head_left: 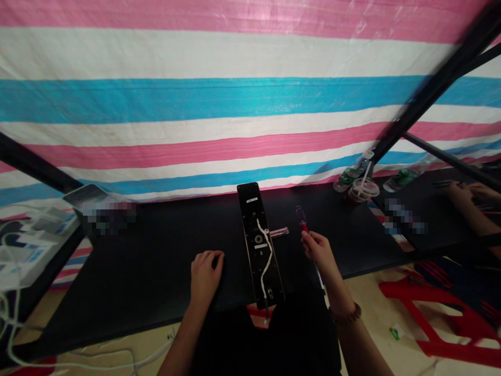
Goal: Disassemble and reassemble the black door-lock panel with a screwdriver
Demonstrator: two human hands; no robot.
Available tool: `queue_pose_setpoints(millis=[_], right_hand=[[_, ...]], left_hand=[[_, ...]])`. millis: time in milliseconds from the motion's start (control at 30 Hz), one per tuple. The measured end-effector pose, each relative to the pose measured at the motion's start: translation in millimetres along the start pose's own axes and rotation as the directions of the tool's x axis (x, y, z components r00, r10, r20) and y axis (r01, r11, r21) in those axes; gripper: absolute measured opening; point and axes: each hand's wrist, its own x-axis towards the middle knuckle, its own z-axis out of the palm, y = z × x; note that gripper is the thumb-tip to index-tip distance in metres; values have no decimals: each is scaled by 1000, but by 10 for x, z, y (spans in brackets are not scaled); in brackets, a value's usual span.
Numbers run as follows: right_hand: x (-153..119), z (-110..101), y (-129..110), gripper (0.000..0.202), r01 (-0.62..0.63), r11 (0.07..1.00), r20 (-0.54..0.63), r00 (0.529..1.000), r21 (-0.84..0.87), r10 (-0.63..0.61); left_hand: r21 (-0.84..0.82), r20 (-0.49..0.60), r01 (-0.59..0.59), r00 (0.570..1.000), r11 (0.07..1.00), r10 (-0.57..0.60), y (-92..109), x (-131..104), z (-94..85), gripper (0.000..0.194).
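Note:
A long black lock panel (pixel 250 209) lies on the black table, its far end tilted slightly left. A white cable (pixel 269 256) runs along its face, and a shiny handle (pixel 279 232) sticks out on its right side. To the right of the panel, my right hand (pixel 318 249) is closed around a screwdriver (pixel 304 224) with a red and clear handle; its shaft points back toward me, under the forearm. My left hand (pixel 206 271) rests on the table left of the panel, fingers curled loosely, with nothing visible in it.
At the back right stand a lidded cup with straw (pixel 363 190) and a plastic bottle (pixel 346 177). White power strips and cables (pixel 35 245) are at the left. Another person's hands (pixel 465 196) work at the far right. A red stool (pixel 438 318) stands below.

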Motion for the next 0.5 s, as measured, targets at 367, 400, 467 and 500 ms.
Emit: queue_pose_setpoints(millis=[367,400,467,500], right_hand=[[-691,401,-851,25,357,739,-266,932,572,-244],[-731,421,-894,23,402,726,-292,914,558,-281],[-798,450,-954,20,470,702,-326,882,536,-341],[-826,458,-971,18,492,693,-337,869,526,-361]], left_hand=[[-782,309,379,925,494,-221,1100,-244,-287,27],[-800,329,396,918,450,-223,1176,-264,-307,27],[-815,362,426,904,392,-229,1271,-287,-334,26],[-818,369,434,899,378,-234,1292,-291,-339,26]])
